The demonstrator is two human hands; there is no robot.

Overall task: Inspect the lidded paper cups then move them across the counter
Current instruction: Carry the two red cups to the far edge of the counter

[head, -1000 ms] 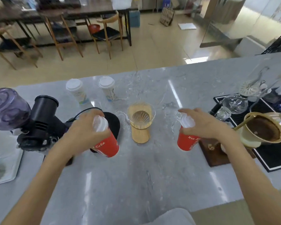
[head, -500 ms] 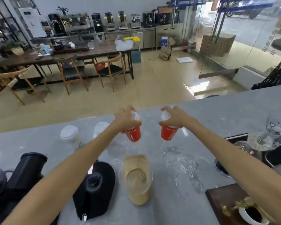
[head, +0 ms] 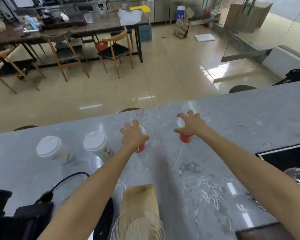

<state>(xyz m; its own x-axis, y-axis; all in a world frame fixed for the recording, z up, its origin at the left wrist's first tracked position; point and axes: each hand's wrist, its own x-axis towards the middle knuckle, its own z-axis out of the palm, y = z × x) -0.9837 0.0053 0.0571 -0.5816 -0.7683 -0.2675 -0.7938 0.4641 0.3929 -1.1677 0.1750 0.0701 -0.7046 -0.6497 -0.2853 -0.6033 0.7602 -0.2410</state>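
On the far half of the tabletop: both arms stretched out, one red cup under each hand.
Tabletop (head: 206, 170): grey marbled stone, glossy, far edge drops to a tan tiled floor.
Left hand (head: 132, 135): palm down over the top of the left red cup (head: 140, 147), fingers spread and draped over the lid; grip looks loose, cannot tell if it is clamped or just resting.
Left red cup: mostly hidden by the hand, only lower red wall and a bit of clear lid show; base at the tabletop, contact not clear.
Right hand (head: 191, 124): over the right red cup (head: 185, 137) from above, fingers splayed round the lid rim; grip also unclear, fingers partly lifted.
Right red cup: red wall with white print, whitish lid, tilted slightly; sits right of the left one, well apart.
White lidded cups: two, left of the left hand, standing on the tabletop; near-left one (head: 49, 149), the other (head: 95, 144) just beside the left forearm.
Wooden stand (head: 140, 205): near centre, between the forearms, blurred glass below it.
Black device (head: 24, 219): near left corner, with a black cable (head: 68, 179) curving up.
Black mat (head: 287, 158): right edge.
Background: wooden chairs (head: 114, 51) and a long dark table (head: 76, 26) across the floor.
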